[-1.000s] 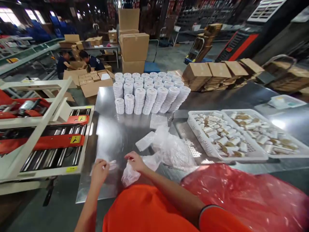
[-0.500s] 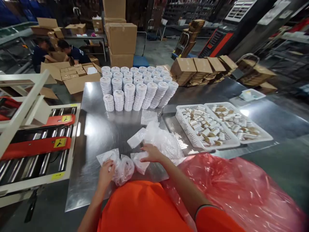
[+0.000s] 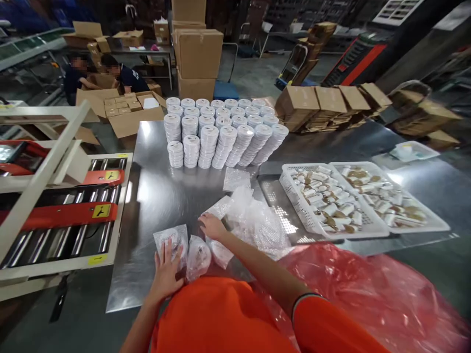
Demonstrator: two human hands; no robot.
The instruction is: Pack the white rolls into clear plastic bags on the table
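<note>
My left hand (image 3: 168,270) rests with fingers spread on a clear bubble-wrap bag (image 3: 170,237) that has something pale and round inside. Right of it on the steel table lie a second wrapped bundle (image 3: 198,256) and a third bubble-wrap bundle (image 3: 220,252), partly under my right forearm. Over the near left edge of a flat bubble-wrap bag (image 3: 220,206) is my right hand (image 3: 213,227), fingers slightly bent and apart. It seems to touch the bag; its fingertips are partly hidden. A loose heap of bubble-wrap bags (image 3: 257,218) lies beyond the right wrist.
Stacks of white round discs (image 3: 221,132) stand at the table's back. White baskets (image 3: 375,231) of small white-and-brass pieces are to the right, red plastic sheeting (image 3: 360,289) nearer me. A roller conveyor (image 3: 84,235) borders the left. Two people work beside cartons (image 3: 136,120) behind.
My left hand has spread its fingers flat over the left bag. The right hand has moved forward and left to the flat bag. The view has shifted slightly left.
</note>
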